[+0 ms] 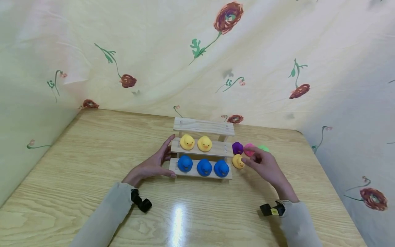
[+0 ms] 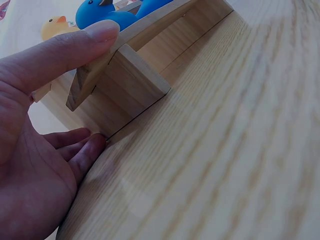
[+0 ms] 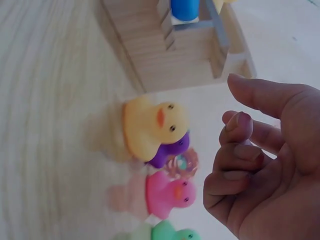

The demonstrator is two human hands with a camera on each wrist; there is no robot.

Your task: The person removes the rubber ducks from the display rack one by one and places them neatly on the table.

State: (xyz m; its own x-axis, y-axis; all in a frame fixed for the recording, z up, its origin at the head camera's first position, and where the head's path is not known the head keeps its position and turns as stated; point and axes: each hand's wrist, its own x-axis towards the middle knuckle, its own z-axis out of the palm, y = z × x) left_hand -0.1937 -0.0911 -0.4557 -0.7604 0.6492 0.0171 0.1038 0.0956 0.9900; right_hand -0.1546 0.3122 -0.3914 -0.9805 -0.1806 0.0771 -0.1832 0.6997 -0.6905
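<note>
Left hand [image 1: 152,163] spread against rack [image 1: 203,126], right hand [image 1: 266,167] half-curled near yellow duck [image 3: 145,128]

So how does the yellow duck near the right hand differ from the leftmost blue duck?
The yellow duck stands on the table; the blue duck sits on the bottom shelf of the rack. The yellow duck's beak is orange; the blue duck's looks dark. Both share a similar rounded toy shape.
</note>
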